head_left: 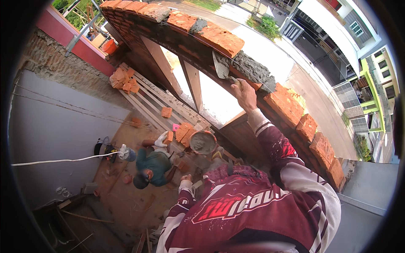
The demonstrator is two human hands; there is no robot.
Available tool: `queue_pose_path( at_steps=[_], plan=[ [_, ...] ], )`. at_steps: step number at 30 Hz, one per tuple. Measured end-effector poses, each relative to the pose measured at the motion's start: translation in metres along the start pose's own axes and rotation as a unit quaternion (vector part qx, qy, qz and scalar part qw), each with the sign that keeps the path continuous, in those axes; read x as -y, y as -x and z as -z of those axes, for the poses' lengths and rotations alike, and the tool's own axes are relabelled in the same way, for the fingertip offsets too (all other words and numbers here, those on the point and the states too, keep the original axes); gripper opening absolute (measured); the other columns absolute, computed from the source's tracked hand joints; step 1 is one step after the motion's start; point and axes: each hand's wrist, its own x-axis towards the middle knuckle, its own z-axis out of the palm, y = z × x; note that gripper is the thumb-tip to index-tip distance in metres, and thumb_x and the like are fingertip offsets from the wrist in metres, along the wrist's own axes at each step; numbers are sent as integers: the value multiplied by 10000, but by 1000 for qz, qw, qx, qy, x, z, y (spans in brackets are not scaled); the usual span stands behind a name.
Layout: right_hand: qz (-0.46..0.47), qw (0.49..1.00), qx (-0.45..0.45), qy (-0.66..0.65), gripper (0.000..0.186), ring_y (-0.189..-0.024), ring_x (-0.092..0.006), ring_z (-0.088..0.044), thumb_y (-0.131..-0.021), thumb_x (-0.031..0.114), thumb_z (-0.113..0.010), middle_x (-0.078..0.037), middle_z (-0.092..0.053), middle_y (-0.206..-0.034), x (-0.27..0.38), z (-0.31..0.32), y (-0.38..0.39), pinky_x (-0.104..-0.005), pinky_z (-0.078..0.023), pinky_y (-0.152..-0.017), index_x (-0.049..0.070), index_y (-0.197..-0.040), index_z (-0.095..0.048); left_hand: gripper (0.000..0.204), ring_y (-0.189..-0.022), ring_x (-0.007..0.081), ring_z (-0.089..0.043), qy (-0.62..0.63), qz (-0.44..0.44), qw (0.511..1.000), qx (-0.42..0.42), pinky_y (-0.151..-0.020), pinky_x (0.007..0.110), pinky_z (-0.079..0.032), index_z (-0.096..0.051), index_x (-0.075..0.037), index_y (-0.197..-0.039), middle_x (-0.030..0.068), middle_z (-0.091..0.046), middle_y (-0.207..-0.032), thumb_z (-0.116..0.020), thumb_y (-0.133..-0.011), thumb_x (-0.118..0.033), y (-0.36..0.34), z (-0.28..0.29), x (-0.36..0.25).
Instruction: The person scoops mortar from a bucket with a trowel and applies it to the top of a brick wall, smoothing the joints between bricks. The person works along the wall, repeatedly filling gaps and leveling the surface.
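My right hand (244,95) grips the handle of a trowel (221,66), its fingers wrapped round it. The trowel's blade, smeared with grey, touches the wall's inner side beside a bed of wet mortar (253,69). Just beyond the blade sits an orange brick (221,38) in the top course; another brick (284,104) lies on the near side of the mortar. Low in front of my body, my left hand (185,181) is closed, and what it may hold cannot be made out. A bucket of mortar (203,142) stands below, beyond that hand.
A co-worker (154,168) in a green shirt and white gloves handles bricks below. Wooden planks (147,105) carry brick piles (124,79). A string runs along the wall top. Window frames (192,84) open beneath it; a white cable (63,161) crosses at left.
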Motion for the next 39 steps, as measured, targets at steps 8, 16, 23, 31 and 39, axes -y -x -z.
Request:
queue_pose_path(
  at_steps=[8,16,23,31,39],
  plan=[
    [63,990,-27,124,461,-986,-343,-676,-898,388,-697,-112,-688,-1086,3,46,36,-446,-536,-835,98,-1251,-642,457,-940,295,-688,11,-68,997,24,-844,426,-526,-690,27,-1080,178,-723,-1022,-741,-837,-357,-22,-6,-47],
    [101,963,225,106,369,-902,-355,-693,-849,300,-730,-137,-727,-987,41,82,60,-424,-558,-779,83,-1147,-721,465,-958,295,-689,34,-72,997,15,-867,420,-526,-699,28,-1081,187,-725,-1033,-755,-816,-350,-14,-25,-46],
    [-33,971,229,-65,349,-656,-110,-592,-944,278,-679,-38,-616,-711,39,54,-5,-302,-482,-602,-32,-1101,-703,477,-982,319,-688,-3,-37,999,22,-899,419,-519,-687,30,-1129,192,-726,-1053,-743,-828,-335,-12,-20,-21],
    [-101,985,120,-67,378,-738,-178,-674,-910,248,-699,-135,-713,-854,-15,89,85,-331,-530,-693,-23,-1173,-680,486,-945,308,-704,-53,-25,998,25,-873,421,-535,-701,8,-1120,186,-733,-1033,-754,-819,-370,34,-5,-13],
    [-179,903,347,178,426,-1122,-426,-631,-907,387,-551,-230,-687,-1151,-143,-23,145,-508,-492,-965,64,-1160,-667,851,-1232,350,-590,-252,84,947,181,-1027,432,-461,-511,-59,-1429,224,-607,-1333,-681,-819,-629,75,-113,-16]
  ],
)
